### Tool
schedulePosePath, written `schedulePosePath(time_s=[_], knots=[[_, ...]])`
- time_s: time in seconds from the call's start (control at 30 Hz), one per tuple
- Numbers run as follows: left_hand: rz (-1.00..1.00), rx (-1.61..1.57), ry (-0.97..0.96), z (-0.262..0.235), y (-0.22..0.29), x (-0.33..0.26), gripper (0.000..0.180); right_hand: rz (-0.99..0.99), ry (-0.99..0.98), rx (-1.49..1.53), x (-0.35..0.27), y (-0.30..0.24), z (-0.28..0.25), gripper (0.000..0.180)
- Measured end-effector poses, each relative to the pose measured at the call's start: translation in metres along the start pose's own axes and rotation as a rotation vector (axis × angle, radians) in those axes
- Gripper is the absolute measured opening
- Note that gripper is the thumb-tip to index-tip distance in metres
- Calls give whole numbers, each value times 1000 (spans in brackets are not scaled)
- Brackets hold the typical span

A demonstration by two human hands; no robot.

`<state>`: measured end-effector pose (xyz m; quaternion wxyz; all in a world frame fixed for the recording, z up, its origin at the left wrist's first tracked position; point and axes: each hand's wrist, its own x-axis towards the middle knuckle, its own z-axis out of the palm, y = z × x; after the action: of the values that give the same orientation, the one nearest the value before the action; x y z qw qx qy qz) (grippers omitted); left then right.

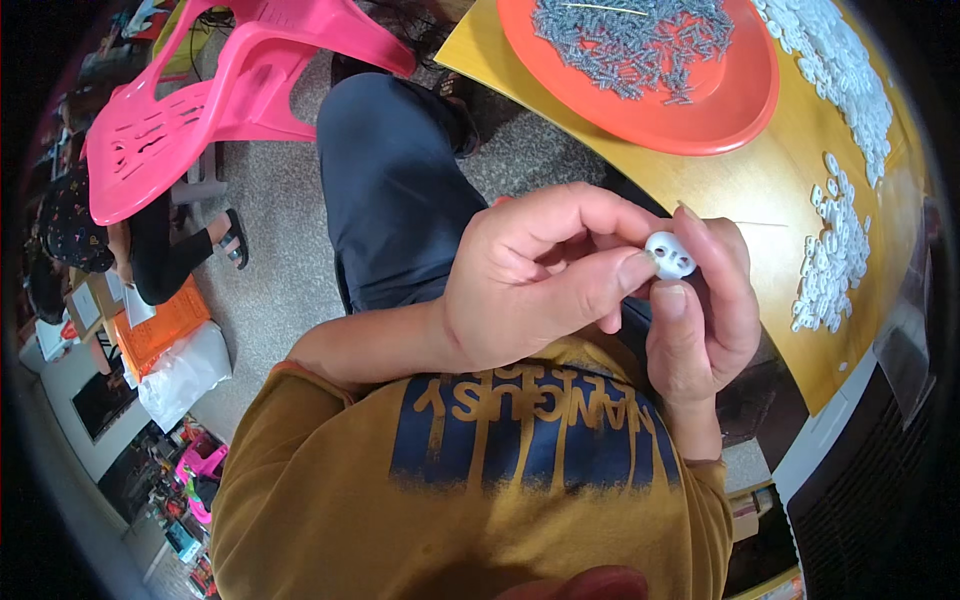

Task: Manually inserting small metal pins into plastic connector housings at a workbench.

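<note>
Between the fingertips of both hands is a small white plastic cord lock (670,256), rounded, with several holes facing up. My left hand (560,275) pinches its left side with the thumb, fingers curled behind it. My right hand (708,310) grips the other side between thumb and index finger. A thin pale stick (765,223) shows just past my right hand; whether the hand holds it is hidden. Ahead, an orange-red plate (690,135) bears a heap of small grey springs (630,50). To the right lie a small pile of white plastic pieces (832,255) and a bigger pile (840,75).
The yellow tabletop (740,185) curves round the front and right. A pink plastic chair (190,110) stands at far left, near a seated person (90,230), an orange bag (165,320) and a white plastic bag (185,375) on the speckled floor. Clear plastic (905,300) hangs at the table's right edge.
</note>
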<state>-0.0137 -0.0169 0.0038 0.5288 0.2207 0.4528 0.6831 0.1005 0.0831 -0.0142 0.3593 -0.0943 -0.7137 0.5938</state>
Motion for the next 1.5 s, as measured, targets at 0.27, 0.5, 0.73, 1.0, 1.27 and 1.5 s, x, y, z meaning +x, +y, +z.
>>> schedulePosePath(time_s=[0.27, 0.5, 0.73, 1.0, 1.27, 1.5], knots=[[85, 32, -34, -1, -3, 2, 18, 162, 157, 174, -7, -4, 10, 34], [212, 253, 5, -3, -5, 4, 15, 128, 144, 232, -4, 0, 8, 28], [70, 17, 15, 2, 1, 4, 11, 240, 163, 267, -4, -5, 9, 27], [-38, 17, 53, 1, 7, 9, 11, 435, 206, 453, -3, -13, 9, 23], [1, -4, 9, 1, 13, 6, 12, 507, 182, 436, 2, -21, 16, 39], [-25, -36, -1, -1, 11, 7, 14, 512, 170, 470, 1, -20, 18, 41]])
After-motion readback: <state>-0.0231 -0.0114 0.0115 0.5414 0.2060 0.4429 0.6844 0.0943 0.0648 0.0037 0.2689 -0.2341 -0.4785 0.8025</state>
